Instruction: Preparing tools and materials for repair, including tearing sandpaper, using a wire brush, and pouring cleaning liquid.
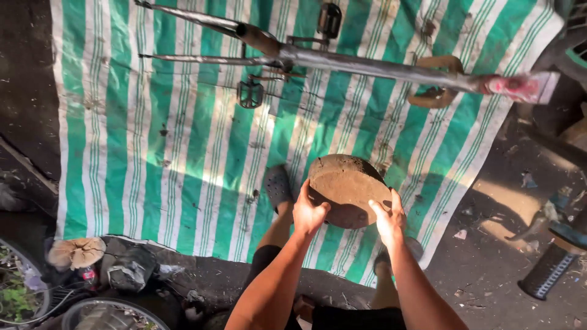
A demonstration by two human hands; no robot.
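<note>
A round, thick wooden block [347, 186], brown and dusty, is held up between both my hands above a green-and-white striped tarp [153, 140]. My left hand [309, 212] grips its left edge and my right hand [389, 217] grips its right edge. My feet in dark shoes [278, 186] stand on the tarp just under the block. At the far end of the tarp lies a bare metal bicycle frame [342, 60] with pedals [251, 95].
A flat wooden piece [437, 82] lies under the frame's right end, which carries pink wrapping [520, 87]. Bicycle wheels [92, 311], a dark bag [125, 269] and a wood chunk [76, 252] sit at bottom left. A black ribbed grip [547, 272] lies on the dirt at right.
</note>
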